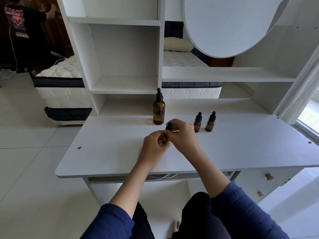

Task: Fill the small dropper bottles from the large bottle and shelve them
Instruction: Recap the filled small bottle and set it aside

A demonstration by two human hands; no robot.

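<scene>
At the centre of the frame a small amber glass dropper bottle with a black dropper cap point(166, 135) is held tilted just above the white table point(103, 152), mostly hidden by the fingers around it. The left hand point(153, 144) is wrapped around the bottle's body from the lower left. The right hand point(181, 133) pinches the black cap at the top with its fingertips. Whether the cap is tight or loosened cannot be told.

Just above the hands in the frame stands the large amber glass bottle with a tall black dropper cap point(159, 110), upright on the table and capped. To the right of the hands, two more small amber dropper bottles stand upright and capped side by side: the nearer one point(197, 122) just beside the right hand, the other point(210, 122) further right.

Behind the large bottle rises a white shelving unit point(124, 83) with open compartments. A round white panel point(229, 26) fills the upper right. A white mattress point(62, 69) shows at the left beyond the shelving.
</scene>
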